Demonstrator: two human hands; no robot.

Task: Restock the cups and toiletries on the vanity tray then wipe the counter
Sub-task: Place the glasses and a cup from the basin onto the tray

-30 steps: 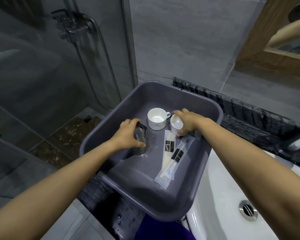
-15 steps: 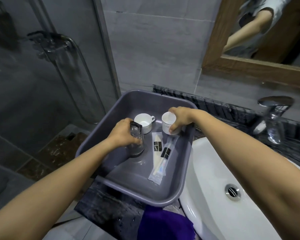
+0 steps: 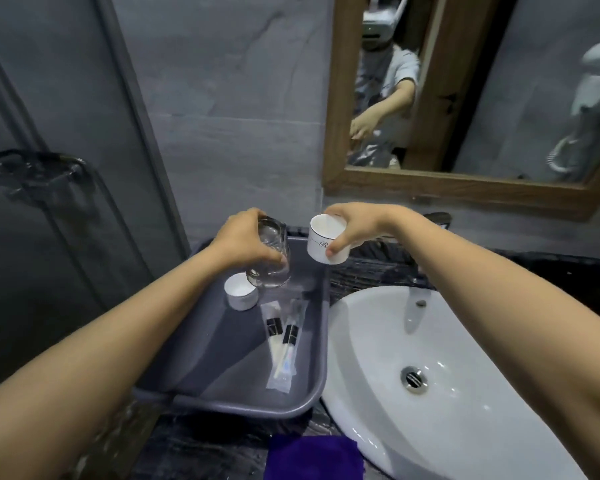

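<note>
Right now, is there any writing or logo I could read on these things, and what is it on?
"R": a script letter on the white cup held by the right hand; the rest is hidden.
Black labels on the toiletry packets: too blurred to read.
Nothing else.

A bathroom is shown. A white basin (image 3: 447, 358) is set into a dark stone counter (image 3: 368, 271). Above the basin a wood-framed mirror (image 3: 465, 181) is hung on grey wall tiles, and left of the basin a glass shower screen (image 3: 49, 168) is seen.
</note>
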